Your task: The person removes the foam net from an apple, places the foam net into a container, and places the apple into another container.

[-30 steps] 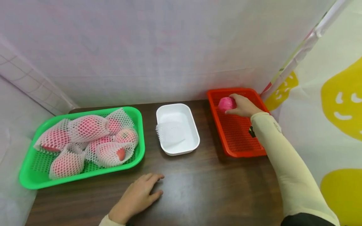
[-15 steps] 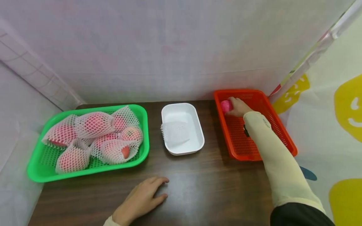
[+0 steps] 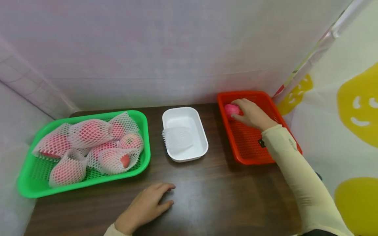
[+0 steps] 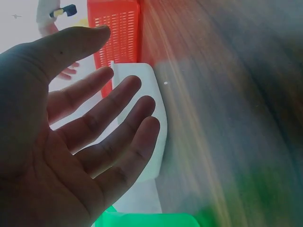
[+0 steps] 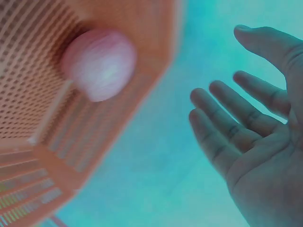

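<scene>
In the head view, a pink round fruit (image 3: 230,112), apple-like, lies in the far left corner of the red basket (image 3: 251,152). My right hand (image 3: 252,113) hovers over that basket just right of the fruit, fingers loosely spread. The right wrist view shows a gap between the fruit (image 5: 102,66) and the hand (image 5: 255,123), which holds nothing. Low in the middle of the head view, my left hand (image 3: 144,206) is over the dark table with relaxed fingers. Its palm holds nothing in the left wrist view.
A white tray (image 3: 195,124) stands mid-table with white foam netting (image 3: 178,138) over its left part. To the left, a green basket (image 3: 88,183) holds several pink fruits (image 3: 91,131) in foam nets. Fabric walls border the table's back and sides.
My right hand has let go of the pink fruit and drawn back slightly to its right. The fruit now sits in the red basket's far left corner. My left hand is nearly still.
</scene>
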{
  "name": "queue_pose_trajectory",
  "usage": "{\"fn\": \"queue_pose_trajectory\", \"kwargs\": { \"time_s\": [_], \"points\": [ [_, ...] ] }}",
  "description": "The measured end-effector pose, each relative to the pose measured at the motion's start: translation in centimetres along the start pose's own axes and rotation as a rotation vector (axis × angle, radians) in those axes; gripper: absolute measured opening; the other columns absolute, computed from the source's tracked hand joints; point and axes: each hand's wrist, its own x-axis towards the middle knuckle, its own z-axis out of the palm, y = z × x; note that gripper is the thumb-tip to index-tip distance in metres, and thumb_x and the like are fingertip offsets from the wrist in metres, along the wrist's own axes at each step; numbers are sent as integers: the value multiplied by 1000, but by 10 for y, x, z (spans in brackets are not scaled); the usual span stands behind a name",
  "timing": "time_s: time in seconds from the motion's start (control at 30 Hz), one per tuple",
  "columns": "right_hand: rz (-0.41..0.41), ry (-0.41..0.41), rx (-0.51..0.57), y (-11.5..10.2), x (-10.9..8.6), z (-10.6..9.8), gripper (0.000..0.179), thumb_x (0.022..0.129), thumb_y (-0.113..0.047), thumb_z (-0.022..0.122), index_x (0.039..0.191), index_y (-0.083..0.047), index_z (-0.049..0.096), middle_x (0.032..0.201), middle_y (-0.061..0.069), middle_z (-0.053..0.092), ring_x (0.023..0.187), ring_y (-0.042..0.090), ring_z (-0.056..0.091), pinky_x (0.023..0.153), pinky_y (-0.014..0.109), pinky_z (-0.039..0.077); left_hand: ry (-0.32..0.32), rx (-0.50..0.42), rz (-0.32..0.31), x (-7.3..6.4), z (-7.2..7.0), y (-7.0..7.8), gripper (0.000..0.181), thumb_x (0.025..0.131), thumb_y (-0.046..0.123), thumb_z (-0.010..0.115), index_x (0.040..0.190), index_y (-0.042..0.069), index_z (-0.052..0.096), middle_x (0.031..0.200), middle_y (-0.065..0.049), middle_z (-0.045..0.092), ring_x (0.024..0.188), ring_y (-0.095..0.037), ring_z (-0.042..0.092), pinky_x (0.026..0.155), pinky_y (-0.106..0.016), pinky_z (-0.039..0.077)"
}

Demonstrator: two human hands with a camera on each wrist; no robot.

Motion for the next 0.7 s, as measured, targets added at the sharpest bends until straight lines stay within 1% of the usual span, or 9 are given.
{"fn": "queue_pose_trajectory", "kwargs": {
  "time_s": [0.13,0.2,0.27,0.37,0.5,0.6,0.7],
  "points": [
    [-138,123,-89,-36,-32,4,53,86,-22,81,128,1,58,119,20,62,108,37,60,95,53,48,-10,8,-7,3,-4,-2,39,89,30,77,124,15,66,117,4,67,107,-14,63,86,-42,54],
    [-201,192,-123,-52,-49,11,53,83,-23,83,125,1,60,114,20,65,102,37,63,90,52,51,-8,13,-2,4,-6,-2,40,89,30,77,124,15,66,115,3,67,105,-14,63,85,-41,54],
    [-246,245,-136,-66,-67,21,54,82,-25,84,123,1,61,111,18,66,97,36,65,85,51,53,0,19,5,4,-8,-3,40,88,30,77,124,16,66,114,2,68,104,-13,63,84,-41,54],
    [-265,298,-123,-85,-91,40,55,79,-28,85,122,-1,63,107,14,68,91,33,66,77,49,54,20,35,9,3,-10,-4,40,88,30,78,124,17,67,114,4,67,105,-13,63,85,-40,54],
    [-252,334,-83,-103,-117,65,55,77,-31,86,121,-4,65,104,10,67,87,31,66,72,48,53,22,42,11,4,-13,-4,41,88,30,78,125,18,67,111,5,66,102,-12,62,82,-39,54],
    [-235,346,-55,-112,-132,79,55,77,-30,86,121,-5,65,105,9,68,89,29,66,73,47,53,18,44,31,9,-15,-4,41,88,31,77,126,18,66,109,5,66,99,-11,61,80,-38,54],
    [-209,363,-28,-117,-142,89,55,76,-29,86,121,-5,66,107,8,68,93,28,66,75,47,53,22,50,58,14,-18,-3,41,88,32,77,126,19,66,111,6,66,101,-11,61,81,-38,54]
  ]
}}
